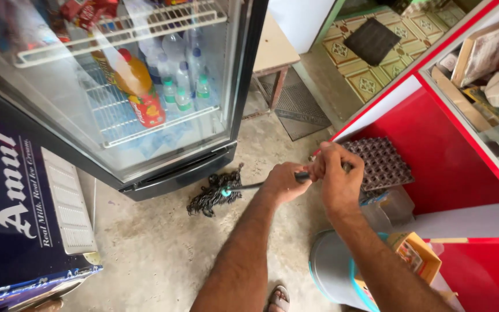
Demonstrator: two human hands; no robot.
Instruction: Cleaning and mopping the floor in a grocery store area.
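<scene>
Both hands, left hand (284, 182) and right hand (337, 176), are closed around the thin dark mop handle (261, 185). Its mop head (215, 195) of limp, dark strands lies on the floor just below the glass-door fridge (145, 115). The handle looks light and stiff, best gripped high; the strands look floppy.

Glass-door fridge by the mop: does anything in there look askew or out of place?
Yes. In the fridge, an orange drink bottle leans steeply across the wire shelf, while the small clear bottles behind it stand upright. On the floor, both hands grip a mop handle; nothing looks spilled.
</scene>
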